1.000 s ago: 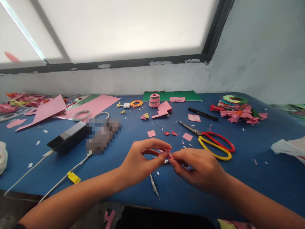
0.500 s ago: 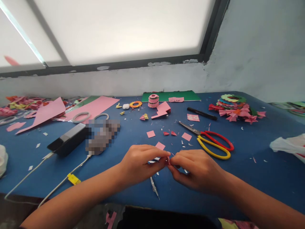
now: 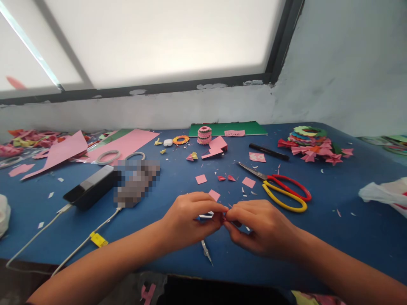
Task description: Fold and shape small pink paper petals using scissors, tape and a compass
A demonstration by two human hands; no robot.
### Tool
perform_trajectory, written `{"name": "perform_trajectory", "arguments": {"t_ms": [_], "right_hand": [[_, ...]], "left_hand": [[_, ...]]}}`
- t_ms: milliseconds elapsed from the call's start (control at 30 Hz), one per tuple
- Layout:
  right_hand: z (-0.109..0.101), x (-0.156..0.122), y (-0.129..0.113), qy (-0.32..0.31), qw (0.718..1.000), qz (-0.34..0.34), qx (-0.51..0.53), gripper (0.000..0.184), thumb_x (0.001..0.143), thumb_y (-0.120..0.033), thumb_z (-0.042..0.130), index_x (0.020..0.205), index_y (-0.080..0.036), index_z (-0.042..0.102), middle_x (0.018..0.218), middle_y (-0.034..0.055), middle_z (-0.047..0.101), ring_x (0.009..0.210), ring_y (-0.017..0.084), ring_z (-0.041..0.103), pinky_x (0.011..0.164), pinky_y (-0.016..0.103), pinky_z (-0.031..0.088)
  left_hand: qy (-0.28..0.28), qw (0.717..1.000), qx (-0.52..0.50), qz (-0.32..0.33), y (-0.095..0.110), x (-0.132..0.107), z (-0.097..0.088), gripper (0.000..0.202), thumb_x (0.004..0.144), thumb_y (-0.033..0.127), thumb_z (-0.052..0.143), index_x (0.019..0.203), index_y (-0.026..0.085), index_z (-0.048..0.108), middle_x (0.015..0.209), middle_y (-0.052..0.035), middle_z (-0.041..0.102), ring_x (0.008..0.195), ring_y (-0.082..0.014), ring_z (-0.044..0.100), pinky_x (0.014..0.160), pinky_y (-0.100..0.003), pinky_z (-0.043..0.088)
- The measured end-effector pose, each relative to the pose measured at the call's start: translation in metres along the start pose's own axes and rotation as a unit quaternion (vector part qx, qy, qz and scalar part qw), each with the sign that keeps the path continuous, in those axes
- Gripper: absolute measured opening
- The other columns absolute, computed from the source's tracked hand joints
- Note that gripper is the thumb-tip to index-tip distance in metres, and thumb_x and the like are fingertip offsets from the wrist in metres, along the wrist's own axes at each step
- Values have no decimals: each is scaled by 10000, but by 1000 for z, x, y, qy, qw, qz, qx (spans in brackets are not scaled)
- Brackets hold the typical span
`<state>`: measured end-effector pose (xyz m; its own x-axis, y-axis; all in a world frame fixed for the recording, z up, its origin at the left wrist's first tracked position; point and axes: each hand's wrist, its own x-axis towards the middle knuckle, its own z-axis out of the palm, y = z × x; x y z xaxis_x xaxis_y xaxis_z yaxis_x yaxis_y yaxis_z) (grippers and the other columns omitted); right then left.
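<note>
Between my fingertips is a small piece of pink paper (image 3: 224, 218), mostly hidden. My left hand (image 3: 193, 215) pinches it from the left, thumb below and forefinger above. My right hand (image 3: 262, 226) pinches it from the right, and the two hands' fingertips touch. Below my left hand lies a pointed silvery tool (image 3: 206, 253), its upper part covered by the hand. Pink paper squares (image 3: 201, 179) and two small folded red-pink pieces (image 3: 226, 178) lie beyond my fingers. Scissors (image 3: 270, 182) with one red and one yellow handle rest open beyond my right hand.
A black pen (image 3: 269, 151), a ringed pink paper stack (image 3: 204, 135) and a green sheet (image 3: 248, 128) lie farther back. Paper flowers (image 3: 314, 146) are heaped at right. At left are tape rolls (image 3: 108, 157), a black device (image 3: 90, 186) and its white cable (image 3: 34, 237).
Both hands stay almost in place. The fingers have closed in slightly on the pink paper, so less of it shows. The view has shifted very slightly.
</note>
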<state>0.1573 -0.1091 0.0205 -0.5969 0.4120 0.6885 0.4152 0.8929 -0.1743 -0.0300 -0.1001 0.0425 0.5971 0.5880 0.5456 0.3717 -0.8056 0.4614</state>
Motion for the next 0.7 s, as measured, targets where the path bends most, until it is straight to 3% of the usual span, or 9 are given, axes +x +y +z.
{"name": "perform_trajectory", "arguments": {"t_ms": [167, 333, 400, 467, 533, 633, 700], "right_hand": [[2, -3, 0, -2, 1000, 2, 2, 153, 840, -142, 452, 727, -161, 553, 562, -10, 582, 485, 102, 508, 487, 224, 387], [-2, -1, 2, -4, 1000, 1, -5, 162, 875, -213, 451, 772, -165, 567, 619, -2, 628, 535, 104, 560, 521, 215, 407], [-13, 3, 10, -14, 996, 56, -61, 199, 890, -282, 442, 807, -173, 586, 667, 10, 654, 579, 117, 595, 558, 226, 420], [-27, 3, 26, -76, 964, 195, -166, 246, 891, -355, 423, 846, -193, 603, 730, 26, 672, 621, 150, 619, 569, 256, 414], [-43, -2, 49, -210, 872, 353, -265, 266, 876, -393, 414, 891, -209, 606, 790, 51, 680, 682, 209, 638, 536, 281, 388], [-60, -20, 87, -271, 826, 407, -281, 225, 752, -364, 569, 671, -159, 613, 702, 121, 661, 595, 271, 628, 443, 287, 329], [-64, -36, 106, -296, 817, 422, -260, 296, 725, -423, 587, 571, -170, 585, 583, 93, 623, 500, 245, 598, 414, 281, 321]], "left_hand": [[-5, 999, 17, 37, -4, -2, 2, 111, 806, 145, 596, 847, 154, 698, 762, -92, 734, 692, -174, 684, 640, -244, 551], [41, 995, 33, 80, -8, -2, 4, 87, 762, 95, 623, 819, 112, 686, 702, -85, 720, 626, -164, 675, 582, -235, 553], [48, 996, 29, 64, -8, -1, 3, 80, 761, 98, 625, 810, 117, 685, 719, -80, 716, 636, -154, 668, 594, -236, 558], [45, 998, 7, 32, -8, 0, 1, 76, 763, 104, 623, 806, 125, 682, 735, -72, 707, 645, -141, 655, 594, -232, 562], [31, 999, -28, -12, -8, 1, -1, 99, 756, 77, 602, 793, 134, 675, 738, -54, 689, 645, -125, 636, 583, -220, 560], [20, 994, -73, -83, -8, 2, -5, 174, 741, 21, 540, 771, 147, 656, 728, -23, 650, 644, -105, 607, 555, -193, 544], [27, 989, -88, -118, -7, 3, -8, 166, 753, 43, 523, 762, 146, 653, 736, -21, 617, 639, -102, 593, 524, -183, 532]]}}
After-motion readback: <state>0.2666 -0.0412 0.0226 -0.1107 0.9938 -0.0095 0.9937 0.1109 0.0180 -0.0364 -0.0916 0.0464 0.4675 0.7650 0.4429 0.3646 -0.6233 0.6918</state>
